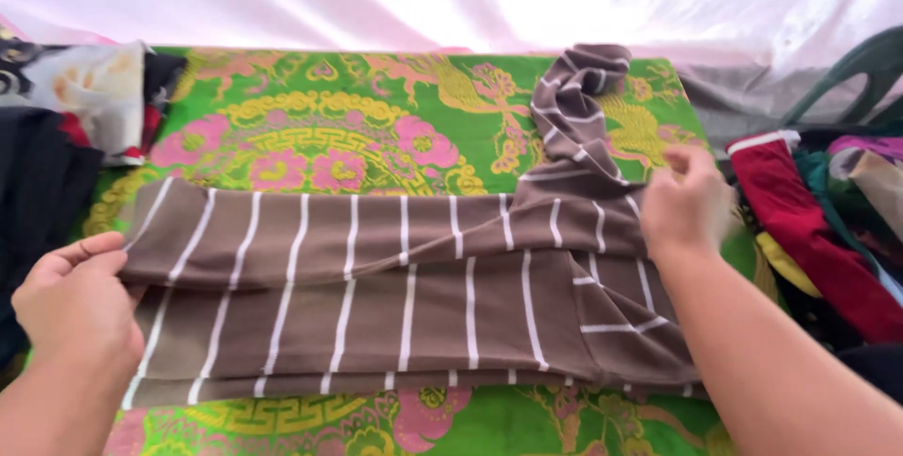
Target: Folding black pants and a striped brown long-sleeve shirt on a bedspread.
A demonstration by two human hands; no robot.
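Green patterned cloth (310,127) across the table, bare green strip open along top and near edge; brown white-striped garment (404,296) folded flat mid-cloth, one sleeve trailing up toward the far edge. Clothes pile (828,221) crowding right edge, dark clothes (42,183) at left. Left hand (80,301) pinching garment's left edge; right hand (687,207) blurred, closed on fabric at sleeve base.

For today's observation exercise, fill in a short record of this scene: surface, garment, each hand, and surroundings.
Surface: green patterned cloth with pink and yellow motifs
Garment: brown striped shirt, lying flat, partly folded
Left hand: fingers pinch the shirt's left edge
Right hand: grips the shirt by its sleeve
Right side: pile of clothes
Left side: dark clothes
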